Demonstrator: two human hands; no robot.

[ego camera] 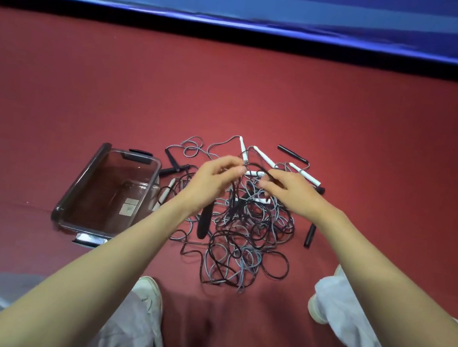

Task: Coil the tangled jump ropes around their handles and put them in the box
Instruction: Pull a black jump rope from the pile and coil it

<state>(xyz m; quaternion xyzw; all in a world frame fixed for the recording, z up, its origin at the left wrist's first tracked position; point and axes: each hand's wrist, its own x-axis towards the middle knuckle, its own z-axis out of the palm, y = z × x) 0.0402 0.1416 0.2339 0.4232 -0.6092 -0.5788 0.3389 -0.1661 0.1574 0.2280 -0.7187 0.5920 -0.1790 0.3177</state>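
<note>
The tangled jump ropes lie heaped on the red floor, black and grey cords knotted together, with white handles poking out at the far side. Above the heap a black cord arcs between both hands. The left hand pinches it in its fingers, and the right hand curls its fingers round it. A black handle dangles under the left hand. The clear box sits just left of the pile.

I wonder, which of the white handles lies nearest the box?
The white handle lying just right of the box; the others lie farther right, in or beyond the rope tangle.
</note>
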